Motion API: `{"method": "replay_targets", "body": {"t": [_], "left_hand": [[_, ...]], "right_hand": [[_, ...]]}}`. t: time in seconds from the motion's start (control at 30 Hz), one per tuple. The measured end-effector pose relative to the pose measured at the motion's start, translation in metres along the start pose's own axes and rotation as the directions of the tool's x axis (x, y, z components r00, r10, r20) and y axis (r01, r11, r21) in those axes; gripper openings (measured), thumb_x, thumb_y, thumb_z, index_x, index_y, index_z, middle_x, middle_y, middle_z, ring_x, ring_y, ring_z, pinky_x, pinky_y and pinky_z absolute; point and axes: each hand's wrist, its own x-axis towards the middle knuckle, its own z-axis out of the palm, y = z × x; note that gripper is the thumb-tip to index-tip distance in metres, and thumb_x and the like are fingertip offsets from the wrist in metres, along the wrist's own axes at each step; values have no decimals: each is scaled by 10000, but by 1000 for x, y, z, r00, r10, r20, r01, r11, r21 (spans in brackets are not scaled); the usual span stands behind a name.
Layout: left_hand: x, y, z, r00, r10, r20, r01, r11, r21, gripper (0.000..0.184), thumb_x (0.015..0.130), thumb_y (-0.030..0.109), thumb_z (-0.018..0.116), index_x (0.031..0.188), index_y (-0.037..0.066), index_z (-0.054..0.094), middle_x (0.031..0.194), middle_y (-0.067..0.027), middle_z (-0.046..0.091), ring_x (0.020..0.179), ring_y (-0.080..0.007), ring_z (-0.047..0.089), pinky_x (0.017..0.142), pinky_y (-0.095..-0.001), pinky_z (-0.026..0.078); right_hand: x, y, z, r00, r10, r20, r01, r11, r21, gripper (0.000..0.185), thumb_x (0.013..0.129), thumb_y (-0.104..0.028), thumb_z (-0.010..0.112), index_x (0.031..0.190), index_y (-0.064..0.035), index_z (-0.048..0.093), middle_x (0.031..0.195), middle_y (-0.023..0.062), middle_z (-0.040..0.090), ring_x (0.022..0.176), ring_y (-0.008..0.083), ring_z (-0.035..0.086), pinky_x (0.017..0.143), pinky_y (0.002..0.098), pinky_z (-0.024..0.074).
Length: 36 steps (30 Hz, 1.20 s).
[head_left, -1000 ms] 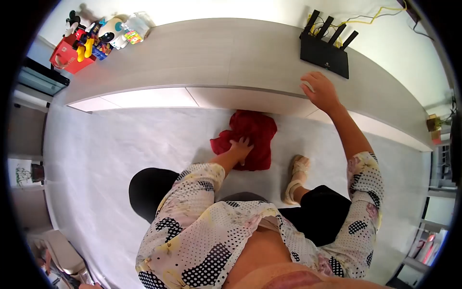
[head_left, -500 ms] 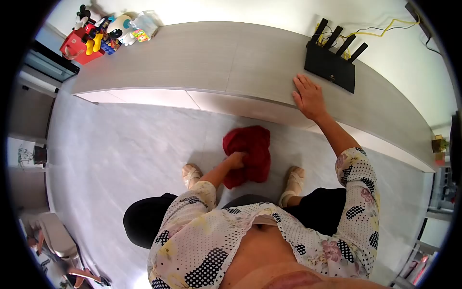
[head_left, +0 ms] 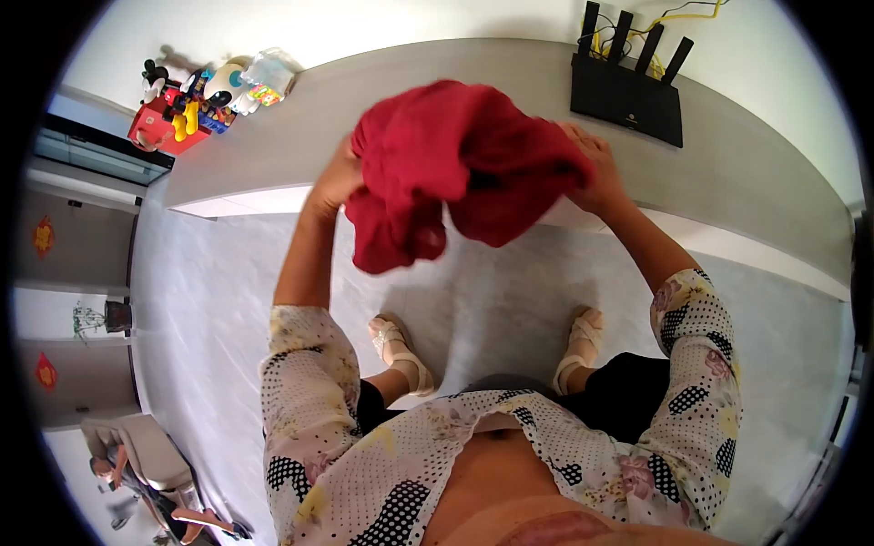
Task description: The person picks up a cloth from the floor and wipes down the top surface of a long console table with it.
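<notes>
A crumpled red cloth (head_left: 455,164) hangs in the air between my two hands, over the front edge of the grey cabinet top (head_left: 300,136). My left hand (head_left: 339,177) grips its left side, with the fingers partly hidden behind the fabric. At the cloth's right end, my right hand (head_left: 596,168) is closed on the fabric. The black router (head_left: 626,98) with upright antennas lies on the cabinet, just beyond my right hand.
Toys (head_left: 187,100), a red bag (head_left: 150,127) and a clear plastic packet (head_left: 269,73) stand at the cabinet's left end. A potted plant (head_left: 118,316) is at the far left. Another person (head_left: 155,496) sits by a sofa (head_left: 150,450) at the lower left.
The red cloth has come up from the floor to above the cabinet edge. My left hand rose with it, and my right hand left the cabinet top and took hold of the cloth.
</notes>
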Motion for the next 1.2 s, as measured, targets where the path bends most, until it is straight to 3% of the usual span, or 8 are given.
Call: {"method": "replay_targets", "body": {"t": [0.1,0.2,0.23,0.37,0.53,0.7,0.83,1.2], "left_hand": [[37,-1,-20,976,-144,-162,160,983,90,729,755,181,772,1356,-39,421,1312,-159,539,1206,-238,514,1032,-356,400],[58,-39,0,915,170,-365,95,791,605,863,756,290,774,1412,-40,320,1398,-239,423,1321,-321,397,1079,-393,345],[67,-61,3,935,282,-215,-13,633,774,950,752,378,761,1454,-3,246,1472,-279,274,1383,-394,266,1111,-406,295],[91,-72,77,974,160,-162,102,331,938,838,705,316,740,1444,251,350,1527,-211,203,1407,-443,165,991,-709,281],[149,-58,103,995,-54,-83,96,333,938,713,688,316,715,1356,286,467,1528,-175,223,1400,-436,182,957,-743,287],[194,-90,51,987,85,-137,103,326,940,447,776,267,647,1218,260,584,1358,-10,446,1329,-307,350,927,-686,387],[217,-144,-43,940,157,-304,265,227,937,409,889,204,450,1276,290,550,1366,-38,460,1300,-326,388,921,-628,437],[10,-139,-179,656,128,-744,746,35,665,400,876,298,493,1269,255,555,1317,-42,497,1176,-352,495,918,-519,472]], "right_hand": [[0,-8,-5,1000,18,13,-18,1000,-4,473,870,-272,573,1285,-53,516,1366,152,481,1297,275,421,1035,413,317],[-1,-11,-6,1000,15,6,-14,1000,-18,447,882,-272,563,1261,-37,536,1358,157,486,1295,275,422,1038,414,316],[0,-11,-7,1000,14,1,-14,1000,-18,439,885,-273,559,1253,-33,542,1355,159,489,1294,275,423,1038,414,316],[2,-17,-13,999,31,12,-30,999,-42,445,876,-269,563,1246,-23,543,1341,164,499,1278,285,433,1036,416,319],[5,-30,-25,999,41,34,-39,998,-46,456,863,-254,567,1247,-11,535,1325,167,514,1266,301,444,1034,429,323],[6,-32,-25,999,28,42,-28,999,-16,443,859,-240,571,1246,-28,538,1331,156,507,1264,294,447,1017,433,331],[3,-24,-22,999,31,22,-31,999,26,425,846,-226,593,1225,-39,548,1342,145,496,1277,287,440,1010,429,332],[0,-16,-3,1000,22,-6,-22,999,33,433,856,-243,597,1240,-50,540,1333,125,511,1283,259,443,1020,424,327]]}}
